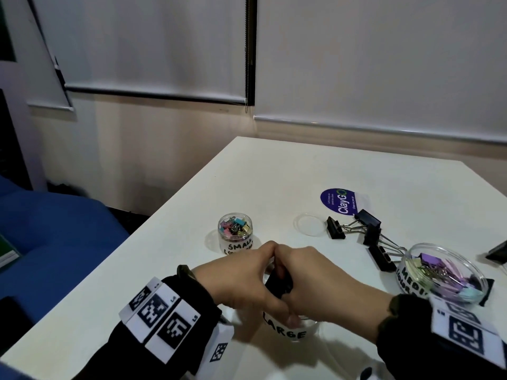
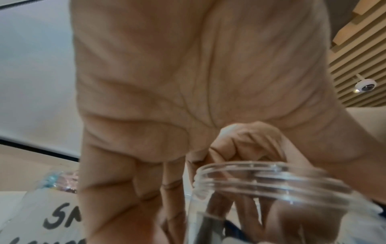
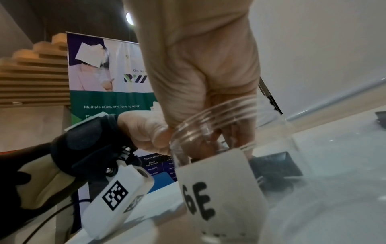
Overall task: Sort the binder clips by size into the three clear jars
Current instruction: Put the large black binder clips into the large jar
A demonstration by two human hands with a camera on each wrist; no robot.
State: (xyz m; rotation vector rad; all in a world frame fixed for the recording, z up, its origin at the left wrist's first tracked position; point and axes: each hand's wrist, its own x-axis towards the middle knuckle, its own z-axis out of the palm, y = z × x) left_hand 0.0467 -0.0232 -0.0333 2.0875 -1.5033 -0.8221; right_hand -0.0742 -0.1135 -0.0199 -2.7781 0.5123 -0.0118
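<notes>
The clear jar labelled LARGE stands at the near middle of the white table. My left hand grips this jar, fingers behind it and thumb on its near rim. My right hand pinches a large black binder clip over the jar's mouth, fingers curled down at the rim. The SMALL jar holds several small coloured clips. At the right, the MEDIUM jar tilts, holding pastel clips. Three large black clips lie loose between them.
A clear lid lies flat beside the loose clips, with a purple ClayGo sticker behind it. A dark object sits at the table's right edge. A blue seat stands left of the table, which ends close to my wrists.
</notes>
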